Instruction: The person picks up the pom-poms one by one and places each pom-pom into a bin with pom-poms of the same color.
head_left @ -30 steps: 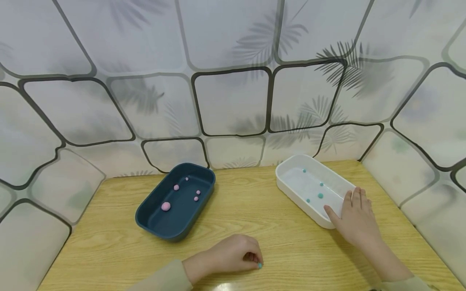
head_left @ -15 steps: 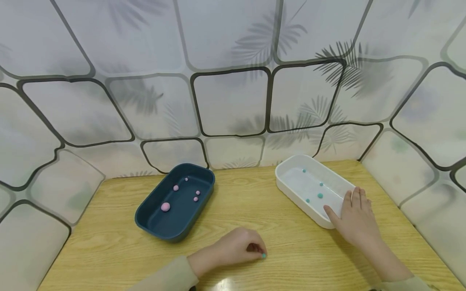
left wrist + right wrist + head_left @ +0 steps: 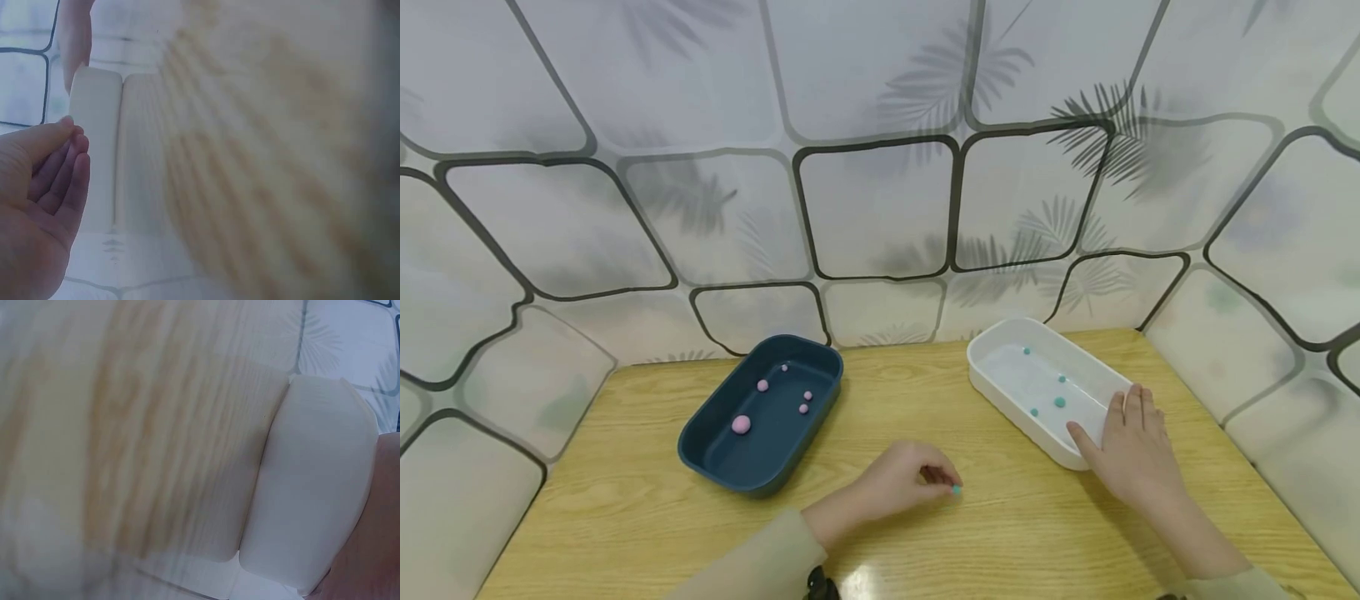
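Between thumb and fingertips my left hand (image 3: 901, 483) pinches a small teal ball (image 3: 957, 490), above the table to the left of the white tray. The ball is not visible in the left wrist view, where the hand (image 3: 44, 187) has its fingertips together. My right hand (image 3: 1135, 454) rests with straight fingers on the near right end of the white tray (image 3: 1011, 403). Several teal balls (image 3: 1060, 402) of differing size lie inside that tray. The right wrist view shows the tray's outer wall (image 3: 306, 481) and part of the hand.
A dark blue tray (image 3: 711, 454) stands at the left, with several pink balls (image 3: 741, 425) in it. Both trays sit on a wood-grain table (image 3: 895, 392). Patterned panels (image 3: 876, 208) enclose it at the back and both sides.
My left hand has moved forward and to the right across the table, carrying the teal ball. The right hand and both trays have stayed in place.
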### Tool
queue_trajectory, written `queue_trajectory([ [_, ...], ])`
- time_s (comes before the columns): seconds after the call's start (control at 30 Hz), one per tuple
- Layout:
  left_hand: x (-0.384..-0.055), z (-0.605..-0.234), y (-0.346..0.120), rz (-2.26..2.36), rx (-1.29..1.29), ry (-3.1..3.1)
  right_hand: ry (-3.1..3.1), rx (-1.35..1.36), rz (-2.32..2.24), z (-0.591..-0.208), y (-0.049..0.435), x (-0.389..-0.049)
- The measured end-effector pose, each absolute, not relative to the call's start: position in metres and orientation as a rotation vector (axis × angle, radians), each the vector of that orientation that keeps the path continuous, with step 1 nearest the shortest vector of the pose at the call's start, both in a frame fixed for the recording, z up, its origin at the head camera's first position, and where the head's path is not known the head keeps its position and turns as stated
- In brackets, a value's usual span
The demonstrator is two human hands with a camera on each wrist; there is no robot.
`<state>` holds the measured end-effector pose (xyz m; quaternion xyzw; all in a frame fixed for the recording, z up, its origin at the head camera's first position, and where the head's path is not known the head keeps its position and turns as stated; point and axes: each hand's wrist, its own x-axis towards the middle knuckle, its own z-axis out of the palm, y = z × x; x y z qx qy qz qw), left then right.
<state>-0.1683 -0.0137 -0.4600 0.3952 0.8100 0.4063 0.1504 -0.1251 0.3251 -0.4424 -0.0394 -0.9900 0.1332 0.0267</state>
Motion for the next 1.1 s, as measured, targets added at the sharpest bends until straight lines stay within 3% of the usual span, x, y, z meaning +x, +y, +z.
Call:
queue_trajectory([
  [1.1, -0.238, -0.407, 0.076, 1.263, 1.132, 2.512, -3.033, -0.112, 0.417, -0.445, 0.326, -0.126],
])
